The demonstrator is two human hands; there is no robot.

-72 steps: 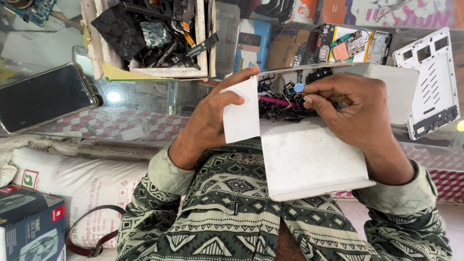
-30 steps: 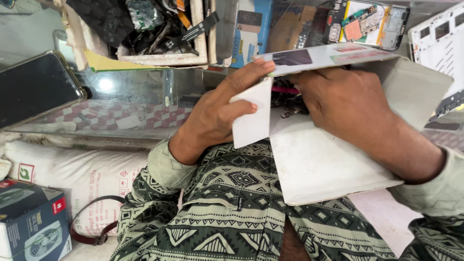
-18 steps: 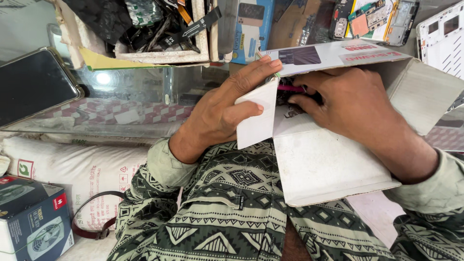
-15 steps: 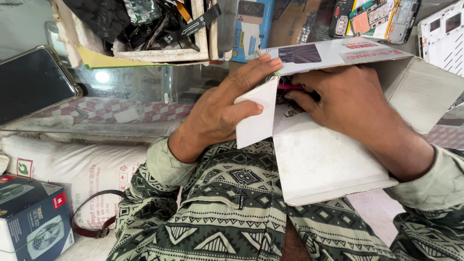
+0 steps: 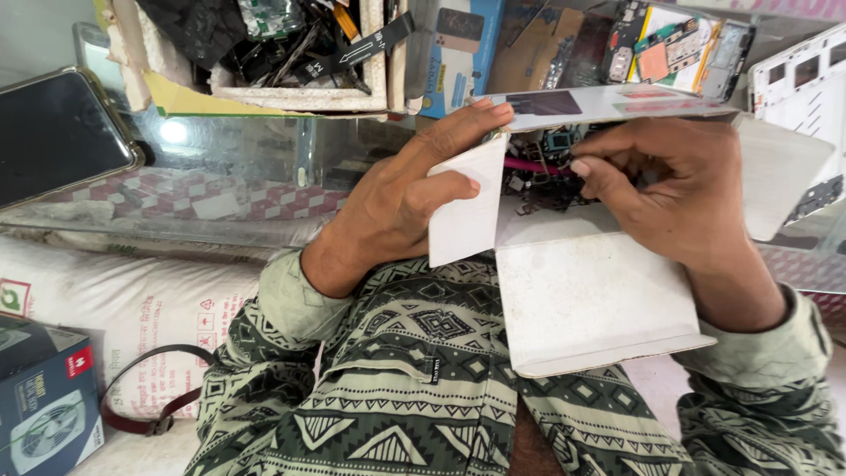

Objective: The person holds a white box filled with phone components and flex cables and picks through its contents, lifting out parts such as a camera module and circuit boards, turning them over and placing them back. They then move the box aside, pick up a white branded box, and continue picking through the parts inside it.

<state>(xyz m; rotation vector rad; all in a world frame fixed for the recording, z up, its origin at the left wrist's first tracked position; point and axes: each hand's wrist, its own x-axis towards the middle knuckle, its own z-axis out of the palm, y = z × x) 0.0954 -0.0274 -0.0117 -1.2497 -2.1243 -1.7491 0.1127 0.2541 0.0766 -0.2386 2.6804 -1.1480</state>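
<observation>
White cardboard box (image 5: 599,308) at frame centre, open on lap. Left hand (image 5: 405,198) grips side flap, as before. Right hand (image 5: 679,189), buried inside a second ago, now lifted, fingertips pinching among small parts (image 5: 538,172).

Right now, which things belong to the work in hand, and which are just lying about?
In hand: white cardboard box, small electronic parts inside it, left hand on the flap, right hand picking parts.

Lying about: phone, tray of scrap parts, blue carton, brown strap.
</observation>
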